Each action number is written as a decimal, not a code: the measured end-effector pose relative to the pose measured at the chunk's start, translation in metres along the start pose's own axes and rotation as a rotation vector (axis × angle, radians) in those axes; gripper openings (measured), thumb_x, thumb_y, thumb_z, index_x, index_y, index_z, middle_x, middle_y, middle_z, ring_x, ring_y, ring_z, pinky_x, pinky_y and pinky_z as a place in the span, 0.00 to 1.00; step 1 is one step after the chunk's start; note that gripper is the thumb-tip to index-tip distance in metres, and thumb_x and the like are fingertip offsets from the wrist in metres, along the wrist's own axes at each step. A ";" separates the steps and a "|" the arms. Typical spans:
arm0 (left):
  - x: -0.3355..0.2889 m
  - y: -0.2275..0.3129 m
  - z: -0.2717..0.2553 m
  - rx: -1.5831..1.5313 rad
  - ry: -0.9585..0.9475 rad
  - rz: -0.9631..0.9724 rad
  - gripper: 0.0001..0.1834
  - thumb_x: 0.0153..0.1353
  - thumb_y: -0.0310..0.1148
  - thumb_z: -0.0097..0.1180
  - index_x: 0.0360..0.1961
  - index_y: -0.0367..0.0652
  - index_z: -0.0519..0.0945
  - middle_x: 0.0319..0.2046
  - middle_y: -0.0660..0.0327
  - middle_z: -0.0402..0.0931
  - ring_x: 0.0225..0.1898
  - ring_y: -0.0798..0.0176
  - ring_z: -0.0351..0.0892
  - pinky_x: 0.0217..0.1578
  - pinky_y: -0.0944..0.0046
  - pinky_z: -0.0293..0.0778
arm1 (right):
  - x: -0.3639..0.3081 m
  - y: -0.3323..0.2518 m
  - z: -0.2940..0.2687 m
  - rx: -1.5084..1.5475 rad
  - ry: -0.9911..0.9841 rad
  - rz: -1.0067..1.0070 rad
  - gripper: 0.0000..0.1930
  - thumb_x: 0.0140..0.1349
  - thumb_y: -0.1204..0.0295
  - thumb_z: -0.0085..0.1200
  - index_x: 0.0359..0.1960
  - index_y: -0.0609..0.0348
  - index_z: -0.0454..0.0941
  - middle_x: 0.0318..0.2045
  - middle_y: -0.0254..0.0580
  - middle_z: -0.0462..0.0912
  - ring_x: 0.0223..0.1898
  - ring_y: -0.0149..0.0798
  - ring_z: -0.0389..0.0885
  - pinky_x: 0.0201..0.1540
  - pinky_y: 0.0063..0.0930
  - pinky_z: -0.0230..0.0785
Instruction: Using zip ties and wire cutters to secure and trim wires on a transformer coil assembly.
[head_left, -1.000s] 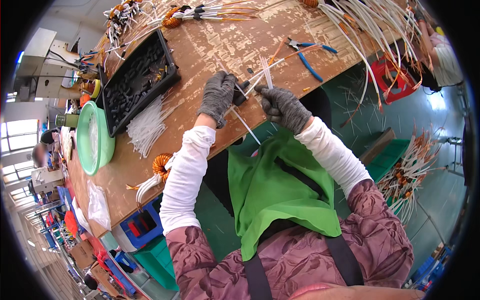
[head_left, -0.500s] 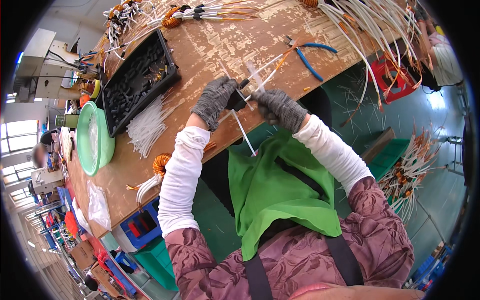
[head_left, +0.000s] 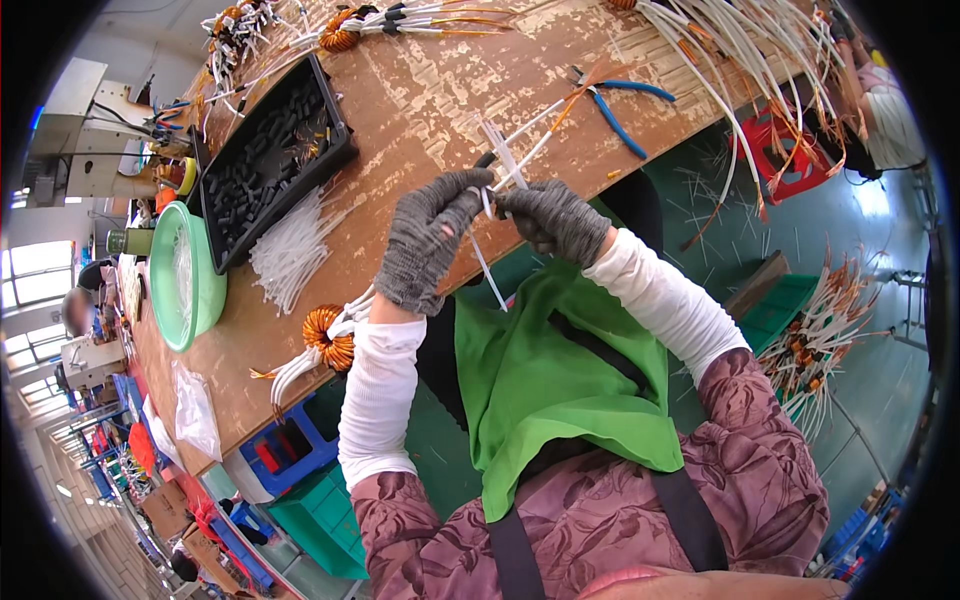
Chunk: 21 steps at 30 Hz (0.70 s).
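My left hand (head_left: 428, 238), in a grey knit glove, is closed with its fingertips pinching a thin white cable tie (head_left: 486, 262), whose tail hangs past the table edge. Close beside it, my gloved right hand (head_left: 560, 216) is closed around white wires (head_left: 540, 143) and a few translucent strips that stick up from its fingers. The wires run away over the table to bare copper ends. A black sleeve (head_left: 485, 159) shows just beyond the left fingertips. Below the left wrist lies an orange-wound ring coil (head_left: 328, 338) with white leads, partly hidden by my arm.
Blue-handled pliers (head_left: 622, 115) lie beyond the wire ends. To the left are a black tray (head_left: 222, 243) of black sleeves, a pile of cable ties (head_left: 292, 250) and a green basin (head_left: 208, 300). More wired coils (head_left: 345, 30) lie at the back. A red stool (head_left: 795, 165) stands right.
My left hand has drawn back toward me and turned, uncovering more of the ring coil. Its fingers now pinch the tie beside the right hand, which has barely moved.
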<state>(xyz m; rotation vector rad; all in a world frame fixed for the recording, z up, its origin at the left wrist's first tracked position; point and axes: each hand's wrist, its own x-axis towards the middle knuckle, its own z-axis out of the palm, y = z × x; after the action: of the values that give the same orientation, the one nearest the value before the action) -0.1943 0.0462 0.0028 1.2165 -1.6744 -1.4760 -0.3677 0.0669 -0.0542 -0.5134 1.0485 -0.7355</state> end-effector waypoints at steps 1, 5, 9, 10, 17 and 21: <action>-0.005 0.003 0.000 0.032 -0.024 0.025 0.11 0.59 0.29 0.48 0.39 0.35 0.78 0.33 0.59 0.78 0.37 0.70 0.74 0.41 0.70 0.69 | -0.001 0.000 -0.002 0.044 -0.074 0.024 0.12 0.57 0.62 0.52 0.30 0.59 0.75 0.10 0.24 0.60 0.10 0.20 0.54 0.11 0.16 0.44; -0.010 -0.006 0.008 -0.052 0.143 0.016 0.09 0.55 0.25 0.53 0.38 0.36 0.79 0.31 0.61 0.78 0.34 0.72 0.74 0.37 0.72 0.70 | -0.001 0.005 -0.006 0.128 -0.166 0.056 0.11 0.59 0.64 0.50 0.32 0.59 0.75 0.10 0.22 0.59 0.10 0.19 0.54 0.10 0.15 0.43; -0.005 -0.022 0.015 0.068 0.345 0.120 0.06 0.53 0.23 0.55 0.34 0.36 0.80 0.29 0.58 0.79 0.33 0.68 0.76 0.38 0.67 0.72 | -0.003 0.003 -0.005 0.203 -0.216 0.108 0.10 0.59 0.64 0.48 0.34 0.57 0.75 0.10 0.22 0.58 0.10 0.19 0.53 0.10 0.14 0.43; -0.004 -0.026 0.017 0.065 0.384 0.166 0.07 0.53 0.23 0.55 0.34 0.36 0.80 0.29 0.60 0.79 0.32 0.70 0.75 0.37 0.69 0.71 | -0.003 0.004 -0.005 0.201 -0.207 0.120 0.09 0.59 0.64 0.48 0.34 0.56 0.75 0.10 0.22 0.59 0.10 0.19 0.53 0.10 0.14 0.43; 0.000 -0.038 0.018 0.235 0.526 0.350 0.06 0.53 0.23 0.56 0.33 0.35 0.79 0.29 0.61 0.78 0.31 0.70 0.75 0.36 0.69 0.71 | -0.005 0.005 -0.005 0.200 -0.236 0.093 0.10 0.59 0.64 0.49 0.34 0.57 0.75 0.10 0.23 0.60 0.09 0.19 0.54 0.10 0.14 0.43; -0.001 -0.032 0.024 0.308 0.519 0.427 0.06 0.52 0.22 0.56 0.33 0.35 0.79 0.28 0.60 0.78 0.31 0.70 0.74 0.36 0.69 0.71 | -0.005 0.007 -0.007 0.201 -0.206 0.060 0.11 0.58 0.63 0.50 0.34 0.58 0.75 0.11 0.23 0.61 0.09 0.19 0.54 0.10 0.14 0.44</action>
<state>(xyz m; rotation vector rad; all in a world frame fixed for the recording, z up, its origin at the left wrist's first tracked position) -0.2072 0.0583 -0.0335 1.1709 -1.6842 -0.5970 -0.3735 0.0750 -0.0585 -0.3739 0.7849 -0.7101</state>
